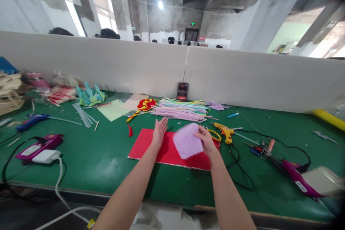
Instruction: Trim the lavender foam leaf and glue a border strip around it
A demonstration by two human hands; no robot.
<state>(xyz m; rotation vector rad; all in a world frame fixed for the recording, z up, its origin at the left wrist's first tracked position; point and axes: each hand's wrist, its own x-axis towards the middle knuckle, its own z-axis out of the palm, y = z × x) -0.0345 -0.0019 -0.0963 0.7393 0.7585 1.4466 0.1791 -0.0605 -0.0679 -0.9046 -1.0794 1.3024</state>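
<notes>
My right hand (206, 139) pinches the edge of a lilac panel (187, 142) that looks made of pipe cleaners laid side by side; it is slightly blurred. The panel is over a red board (144, 143) lying on the green table. My left hand (160, 131) is held over the board's left part, fingers stretched out, holding nothing. Scissors with yellow handles (216, 136) lie by my right hand, partly hidden behind it. Beyond the board lies a pile of pastel pipe cleaners (180, 109), lilac, yellow and teal.
A yellow glue gun (224, 132) and its cord lie to the right, near pliers (262, 150) and a purple power strip (300, 179). At left are a blue glue gun (32, 121), glue sticks (83, 115) and another power strip (40, 147). A white partition (121, 64) bounds the back.
</notes>
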